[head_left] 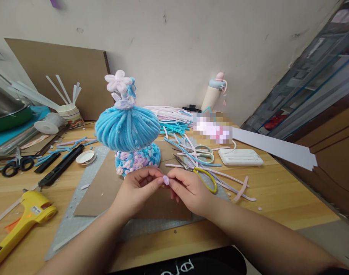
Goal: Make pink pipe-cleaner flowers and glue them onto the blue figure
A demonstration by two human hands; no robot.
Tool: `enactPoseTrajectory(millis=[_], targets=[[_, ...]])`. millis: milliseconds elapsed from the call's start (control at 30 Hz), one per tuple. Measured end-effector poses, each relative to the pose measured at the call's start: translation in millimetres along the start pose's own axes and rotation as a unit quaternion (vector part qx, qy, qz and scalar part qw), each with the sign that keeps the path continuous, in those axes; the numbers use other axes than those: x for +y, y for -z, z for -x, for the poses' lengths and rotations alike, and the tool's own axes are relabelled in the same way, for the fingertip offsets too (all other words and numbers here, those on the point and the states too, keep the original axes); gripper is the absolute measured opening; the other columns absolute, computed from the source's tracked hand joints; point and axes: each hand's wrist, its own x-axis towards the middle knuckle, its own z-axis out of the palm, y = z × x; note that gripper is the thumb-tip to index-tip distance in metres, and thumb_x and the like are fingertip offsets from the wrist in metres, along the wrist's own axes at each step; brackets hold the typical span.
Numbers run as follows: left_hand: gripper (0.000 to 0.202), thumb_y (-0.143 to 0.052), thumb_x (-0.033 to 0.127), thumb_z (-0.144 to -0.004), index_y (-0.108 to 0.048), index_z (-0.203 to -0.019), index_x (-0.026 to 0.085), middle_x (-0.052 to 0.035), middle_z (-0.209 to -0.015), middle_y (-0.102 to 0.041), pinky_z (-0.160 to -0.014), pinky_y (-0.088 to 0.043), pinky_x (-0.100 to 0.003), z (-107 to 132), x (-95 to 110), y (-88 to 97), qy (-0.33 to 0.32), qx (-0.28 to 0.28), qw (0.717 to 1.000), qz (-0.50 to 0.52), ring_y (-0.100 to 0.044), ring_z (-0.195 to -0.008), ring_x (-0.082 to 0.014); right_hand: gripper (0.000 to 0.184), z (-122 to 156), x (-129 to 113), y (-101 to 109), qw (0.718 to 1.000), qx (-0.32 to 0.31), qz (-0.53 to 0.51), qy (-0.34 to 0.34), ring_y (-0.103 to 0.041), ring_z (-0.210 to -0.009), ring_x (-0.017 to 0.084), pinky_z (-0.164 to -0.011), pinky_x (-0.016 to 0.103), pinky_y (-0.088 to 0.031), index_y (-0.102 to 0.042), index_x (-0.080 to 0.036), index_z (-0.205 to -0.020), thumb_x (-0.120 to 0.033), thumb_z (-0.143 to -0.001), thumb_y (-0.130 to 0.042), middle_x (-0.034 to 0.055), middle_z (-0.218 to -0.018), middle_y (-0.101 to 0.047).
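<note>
My left hand (138, 186) and my right hand (188, 188) meet in front of me, fingertips pinched together on a small lilac pipe-cleaner coil (166, 180). Both hands hover just above a brown cardboard sheet (101, 191). Right behind them stands a blue pipe-cleaner craft figure (127, 128), shaped like a mushroom, with a pale pink flower (117, 81) on top and small pink and blue pieces round its base.
A yellow glue gun (22, 219) lies at the near left. Black scissors (15, 164), a black utility knife (61, 166) and a tape roll (86, 157) lie left. Yellow-handled pliers (200, 173), green scissors (204, 151), loose pipe cleaners (174, 126), a white case (240, 157) and a bottle (213, 93) lie right.
</note>
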Motion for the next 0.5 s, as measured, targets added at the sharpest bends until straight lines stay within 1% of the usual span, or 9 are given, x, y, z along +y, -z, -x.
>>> enactPoseTrajectory(millis=[100,167,233,300,400,500], targets=[[0.007,-0.063,0.018,-0.077,-0.063,-0.07,0.015,-0.0008,-0.072,-0.063,-0.067,-0.046,-0.022,0.1,1.4,-1.6,0.002,0.006,1.0,-0.017,-0.058,-0.071,-0.0111,0.019,-0.4,-1.1,2.0,0.997,-0.005,0.054,0.057,-0.05,-0.06,0.009,-0.06,0.02,-0.04,-0.052,-0.019,-0.081,-0.025,-0.095,-0.04,-0.0027,-0.065,-0.05],[0.003,-0.061,0.016,-0.076,-0.062,-0.074,0.015,0.0001,-0.07,-0.062,-0.067,-0.046,-0.023,0.1,1.2,-2.2,0.006,0.005,1.0,-0.016,-0.057,-0.069,-0.0113,0.018,-0.6,-0.9,2.9,0.991,-0.01,0.093,0.096,-0.049,-0.065,0.01,-0.063,0.022,-0.038,-0.051,-0.018,-0.08,-0.02,-0.094,-0.041,-0.0018,-0.067,-0.05],[0.005,-0.058,0.014,-0.076,-0.061,-0.079,0.016,0.0006,-0.071,-0.062,-0.067,-0.046,-0.024,0.4,-0.6,-1.9,0.005,-0.004,1.0,-0.023,-0.057,-0.069,-0.0117,0.015,-0.6,0.3,3.5,0.983,-0.015,0.135,0.126,-0.047,-0.069,0.011,-0.065,0.023,-0.037,-0.05,-0.018,-0.081,-0.014,-0.092,-0.041,-0.0005,-0.071,-0.049],[0.008,-0.055,0.012,-0.076,-0.061,-0.079,0.016,0.0007,-0.071,-0.061,-0.068,-0.045,-0.024,0.8,-3.8,-1.0,-0.012,-0.013,0.998,-0.06,-0.057,-0.07,-0.0121,0.015,-0.6,2.3,3.8,0.975,-0.019,0.173,0.135,-0.046,-0.072,0.012,-0.066,0.024,-0.036,-0.05,-0.018,-0.082,-0.009,-0.09,-0.041,0.0006,-0.075,-0.048],[0.009,-0.053,0.01,-0.076,-0.059,-0.076,0.017,0.0007,-0.072,-0.059,-0.067,-0.043,-0.024,2.2,-9.8,0.1,-0.042,-0.013,0.991,-0.129,-0.055,-0.071,-0.0123,0.015,-0.9,5.6,3.8,0.97,-0.013,0.206,0.129,-0.045,-0.073,0.013,-0.066,0.024,-0.034,-0.048,-0.018,-0.079,-0.007,-0.088,-0.042,0.0006,-0.075,-0.047],[0.006,-0.052,0.014,-0.079,-0.058,-0.078,0.018,0.0017,-0.072,-0.056,-0.063,-0.041,-0.024,3.6,-12.8,0.0,-0.028,-0.018,0.987,-0.159,-0.052,-0.069,-0.0116,0.016,-1.7,8.2,3.4,0.97,-0.006,0.208,0.128,-0.045,-0.073,0.013,-0.065,0.024,-0.034,-0.048,-0.018,-0.079,-0.007,-0.088,-0.042,0.0004,-0.073,-0.047]])
